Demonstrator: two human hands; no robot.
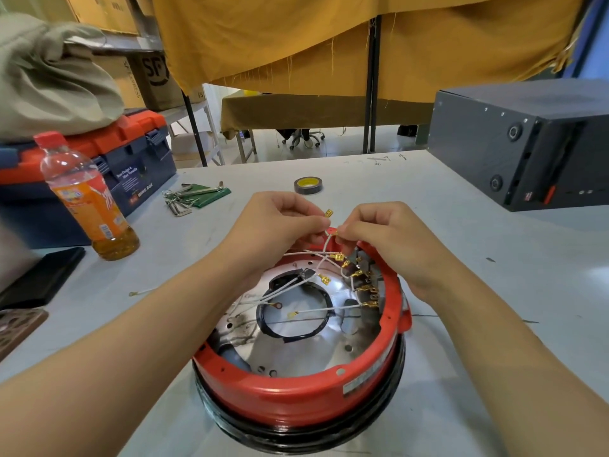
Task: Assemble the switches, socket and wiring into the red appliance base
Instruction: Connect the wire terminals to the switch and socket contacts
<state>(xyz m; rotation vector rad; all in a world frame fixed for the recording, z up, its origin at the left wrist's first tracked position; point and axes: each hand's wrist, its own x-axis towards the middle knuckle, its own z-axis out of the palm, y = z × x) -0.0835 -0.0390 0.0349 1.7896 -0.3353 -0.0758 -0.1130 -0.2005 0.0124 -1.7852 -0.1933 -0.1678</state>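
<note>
- Wiring step is on: left hand (280, 219) and right hand (379, 232) both pinch one white wire (326, 244) over the far rim of the red base (296, 394), which sits in the middle of the surface (494, 291).
- Its brass connector (328, 213) pokes up between the fingers (316, 222).
- Next, I'd guess, push it onto a switch tab on the far wall, lined up straight.
- Count: one base, maybe six or seven loose white wires inside, hard to tell exactly.

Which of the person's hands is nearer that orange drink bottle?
Left. The left hand is beside the right, on the side toward the bottle; the right hand lies farther away.
</note>
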